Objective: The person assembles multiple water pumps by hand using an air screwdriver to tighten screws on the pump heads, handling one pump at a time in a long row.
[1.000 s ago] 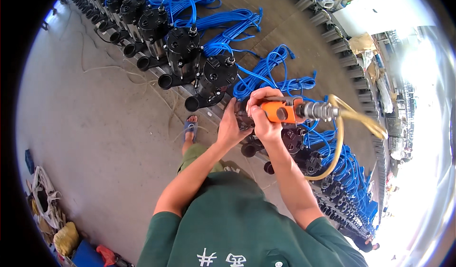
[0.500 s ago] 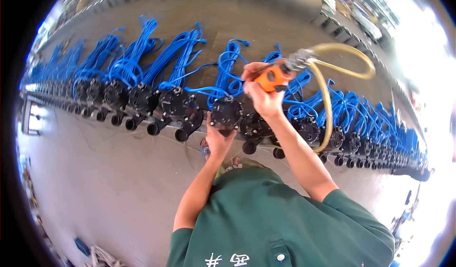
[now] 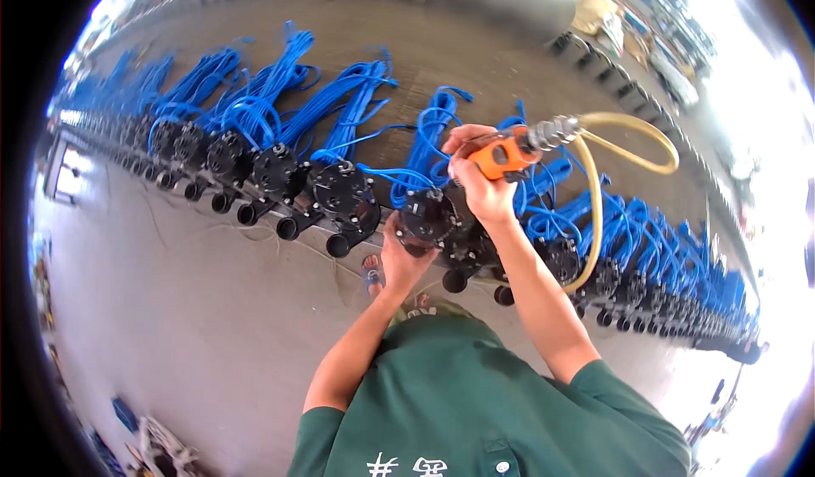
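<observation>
My right hand (image 3: 477, 180) grips an orange pneumatic tool (image 3: 503, 155) with a metal fitting and a yellow air hose (image 3: 594, 197) looping off to the right. The tool points down at a black round valve body (image 3: 429, 216). My left hand (image 3: 404, 256) holds that valve body from below. It sits in a long row of similar black valves (image 3: 340, 193) with blue coiled wires (image 3: 340, 108) behind them.
The row of black valves runs from far left to far right (image 3: 662, 294) along a low ledge. Grey concrete floor (image 3: 187, 307) lies below it. My foot in a sandal (image 3: 372, 275) shows under the valves. Clutter sits at the lower left (image 3: 157, 447).
The view has swung so the valve row now runs across the picture. Both hands stay on the tool and the valve, with the tool still above the valve.
</observation>
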A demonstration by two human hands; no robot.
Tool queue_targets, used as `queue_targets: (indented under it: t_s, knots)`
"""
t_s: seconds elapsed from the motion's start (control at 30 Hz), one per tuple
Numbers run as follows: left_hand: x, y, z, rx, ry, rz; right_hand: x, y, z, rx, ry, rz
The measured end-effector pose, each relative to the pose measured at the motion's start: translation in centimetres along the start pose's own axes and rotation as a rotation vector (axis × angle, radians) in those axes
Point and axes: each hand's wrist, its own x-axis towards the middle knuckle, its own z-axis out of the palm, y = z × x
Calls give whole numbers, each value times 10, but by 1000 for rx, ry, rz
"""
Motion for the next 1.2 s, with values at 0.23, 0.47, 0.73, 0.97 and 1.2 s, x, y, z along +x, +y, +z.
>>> queue_targets:
  t_s: [0.23, 0.47, 0.73, 0.97, 1.2]
  knots:
    - [27, -23, -13, -132, -60, 237, 22, 41, 26, -36, -130, 323]
    - [30, -42, -8, -160, -24, 306, 20, 48, 28, 72, -307, 272]
    - [28, -41, -9, -244, -118, 213, 17, -29, 49, -123, -69, -85]
    - [27, -48, -4, -253, -95, 246, -44, -11, 55, -87, -310, 70]
    - [27, -45, -6, -229, -101, 254, -54, 11, 57, -97, -420, 195]
